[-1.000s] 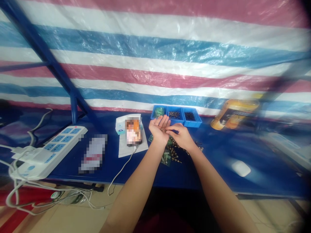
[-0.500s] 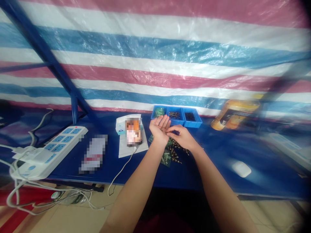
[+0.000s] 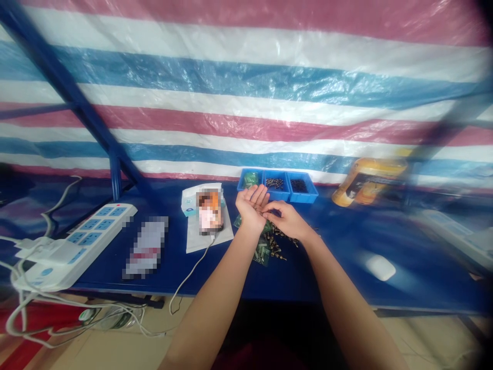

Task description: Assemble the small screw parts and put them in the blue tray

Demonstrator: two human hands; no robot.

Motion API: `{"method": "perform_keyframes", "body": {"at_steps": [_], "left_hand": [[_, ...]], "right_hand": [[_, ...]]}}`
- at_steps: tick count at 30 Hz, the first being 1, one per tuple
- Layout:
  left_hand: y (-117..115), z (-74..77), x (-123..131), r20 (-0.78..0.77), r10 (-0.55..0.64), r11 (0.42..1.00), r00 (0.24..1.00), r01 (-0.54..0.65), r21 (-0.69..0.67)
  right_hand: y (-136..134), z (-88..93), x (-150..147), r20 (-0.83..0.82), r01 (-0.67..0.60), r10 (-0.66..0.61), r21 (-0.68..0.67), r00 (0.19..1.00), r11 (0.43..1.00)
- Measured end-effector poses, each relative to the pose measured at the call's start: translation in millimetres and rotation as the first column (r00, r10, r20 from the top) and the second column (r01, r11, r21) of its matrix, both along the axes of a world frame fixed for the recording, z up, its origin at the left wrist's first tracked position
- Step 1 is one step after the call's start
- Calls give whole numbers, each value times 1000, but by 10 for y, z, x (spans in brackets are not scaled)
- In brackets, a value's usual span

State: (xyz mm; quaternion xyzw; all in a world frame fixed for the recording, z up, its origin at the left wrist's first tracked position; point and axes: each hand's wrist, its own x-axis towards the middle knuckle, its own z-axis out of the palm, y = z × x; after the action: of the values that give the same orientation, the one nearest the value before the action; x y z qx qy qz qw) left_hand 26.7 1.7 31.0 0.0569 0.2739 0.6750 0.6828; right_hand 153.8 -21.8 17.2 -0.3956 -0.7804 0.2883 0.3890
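My left hand (image 3: 252, 206) is held palm up above the blue table, its fingers slightly curled, with small pieces in the palm too tiny to name. The fingertips of my right hand (image 3: 284, 218) are pinched together at that palm; what they grip is hidden. Beneath and beside my hands lie a pile of small brass-coloured metal parts (image 3: 276, 248) and green-tinted plastic bags (image 3: 262, 253). Just behind stand three joined blue bins (image 3: 304, 197), holding a green bag (image 3: 251, 179), small metal parts (image 3: 275, 183) and dark small parts (image 3: 298, 185).
On the left are a power strip (image 3: 98, 226) with cables, a blurred packet (image 3: 148, 246) and a phone (image 3: 210, 213) on a white box, its cable hanging down. To the right are a yellow bottle (image 3: 370, 180) and a white case (image 3: 380, 267). Striped sheeting hangs behind.
The whole view has shifted slightly, so the table items sit a little further left. Both hands keep nearly the same pose, the right fingertips still at the left palm.
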Motion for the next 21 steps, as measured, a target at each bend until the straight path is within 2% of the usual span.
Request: {"method": "perform_keyframes", "body": {"at_steps": [4,8,10,12,14,15,18,21], "left_hand": [[13,-6,-21,56,23,1000,998,-24,5],[21,9,-48,86,103,995,991,-103,-2],[19,20,-56,87,122,993,989,-122,-9],[15,28,-57,82,133,991,988,-133,-12],[9,32,-53,77,130,992,989,-129,-8],[7,33,-49,75,123,992,990,-122,-8],[-5,37,-28,69,89,996,994,-88,-13],[-19,34,12,34,42,999,999,-42,-2]], "right_hand": [[5,-27,-13,-86,84,-92,-91,992,992],[54,-69,0,-175,191,-236,-239,956,952],[97,-94,7,-305,215,-308,-303,901,928],[139,-113,8,-453,224,-378,-357,807,907],[164,-118,1,-527,240,-439,-404,728,883],[166,-116,-4,-528,250,-455,-415,717,875],[131,-93,-29,-457,278,-409,-327,790,903],[61,-76,-63,-253,282,-283,-43,925,958]]}}
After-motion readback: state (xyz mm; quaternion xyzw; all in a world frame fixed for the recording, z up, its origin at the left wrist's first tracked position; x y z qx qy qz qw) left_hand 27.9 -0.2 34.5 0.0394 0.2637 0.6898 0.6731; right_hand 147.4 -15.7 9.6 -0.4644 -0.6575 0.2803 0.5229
